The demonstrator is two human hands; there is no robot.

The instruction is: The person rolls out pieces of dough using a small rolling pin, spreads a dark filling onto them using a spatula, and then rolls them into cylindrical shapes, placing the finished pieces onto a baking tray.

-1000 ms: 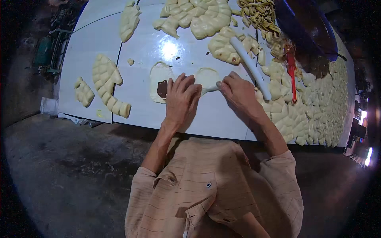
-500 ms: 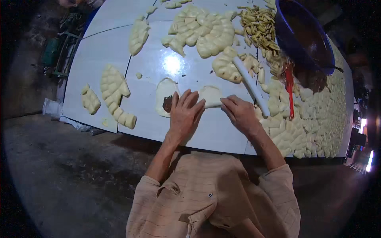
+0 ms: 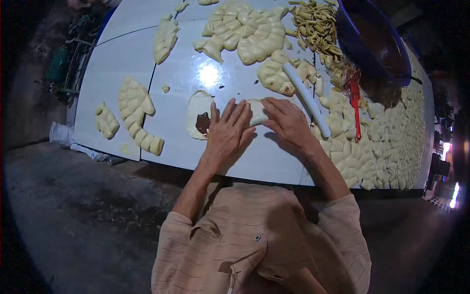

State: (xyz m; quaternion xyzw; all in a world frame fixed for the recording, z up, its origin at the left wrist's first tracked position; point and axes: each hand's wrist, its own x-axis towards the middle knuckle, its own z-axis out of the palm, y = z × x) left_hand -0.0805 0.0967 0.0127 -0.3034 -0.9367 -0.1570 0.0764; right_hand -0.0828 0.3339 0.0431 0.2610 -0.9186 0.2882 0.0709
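Observation:
A pale piece of dough (image 3: 257, 113) lies on the white table between my hands, its far edge looking folded. My left hand (image 3: 226, 126) rests with stretched fingers spread across its left edge, thumb near its near side. My right hand (image 3: 290, 120) grips the right edge, fingers curved over it; the thumb is mostly hidden. Just left of my left hand is a flattened oval of dough (image 3: 197, 104) with a dark brown paste (image 3: 202, 123) on it, partly covered by my fingers. A white rolling rod (image 3: 306, 100) leans across dough pieces to the right.
Pale dough clusters (image 3: 245, 32) lie at the back, with more dough (image 3: 134, 105) at left. Cut strips (image 3: 316, 29) are heaped beside a blue basin (image 3: 345, 36) of brown contents. A red spatula (image 3: 356, 105) lies near many dough pieces (image 3: 377, 152) covering the right side.
My right hand has gone from pinching the dough's near right corner to lying farther over its right edge. The dough now looks narrower. The whole view has shifted slightly.

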